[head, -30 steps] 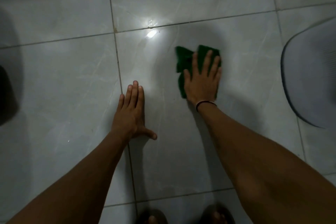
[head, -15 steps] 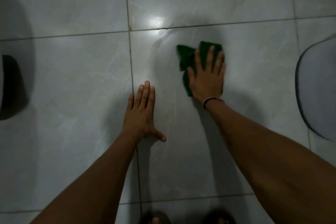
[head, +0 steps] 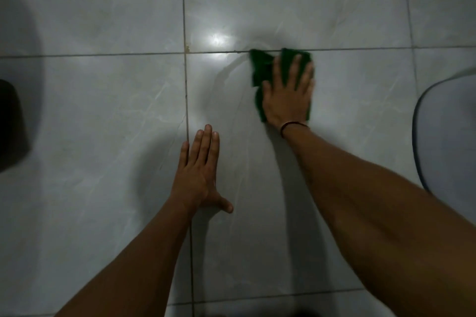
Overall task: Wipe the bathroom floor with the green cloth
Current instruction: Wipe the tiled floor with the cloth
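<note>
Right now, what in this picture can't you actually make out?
Head view only:
- Green cloth: mostly hidden under the right hand, edges motion-blurred.
- Dark object: cut off by the left edge, unidentifiable.
- Pale rounded object: cut off by the right edge.
- Floor beneath the left hand: covered.

Pale grey marbled floor tiles meet at dark grout lines. Just beyond their crossing, a bright light reflection glares.

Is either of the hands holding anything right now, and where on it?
The right hand presses flat on the middle of the green cloth, pinning it to the floor. The left hand rests bare on the tile.
</note>
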